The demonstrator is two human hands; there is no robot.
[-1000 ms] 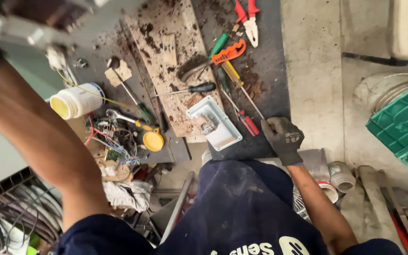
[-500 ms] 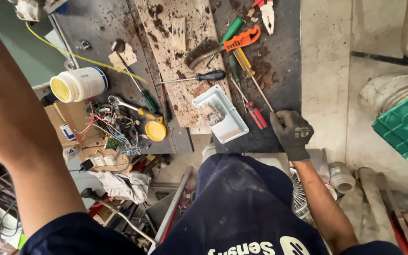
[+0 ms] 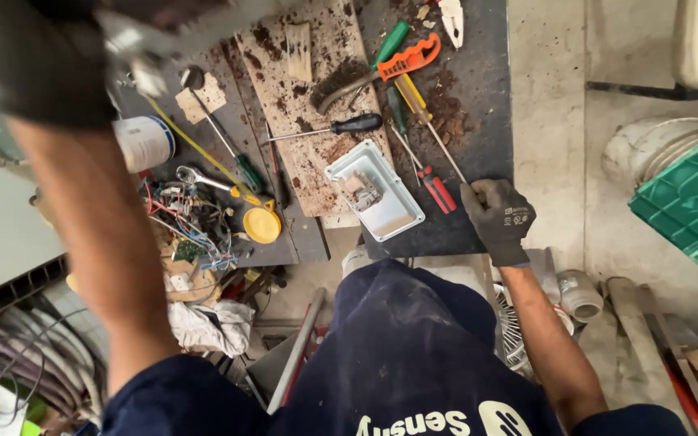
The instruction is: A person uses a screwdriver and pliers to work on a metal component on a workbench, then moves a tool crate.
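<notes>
A white round tub [image 3: 144, 142] with a blue-banded label sits just right of the raised left hand [image 3: 38, 64], which is blurred and cut off; its grip cannot be told. The right hand [image 3: 497, 216], gloved, seems closed on a thin screwdriver [image 3: 438, 153], and has slid further onto the bench since earlier.

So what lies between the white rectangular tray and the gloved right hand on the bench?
In the head view, between the white tray and the gloved right hand lies a red-handled screwdriver; beside it the dark bench top shows bare.
</notes>
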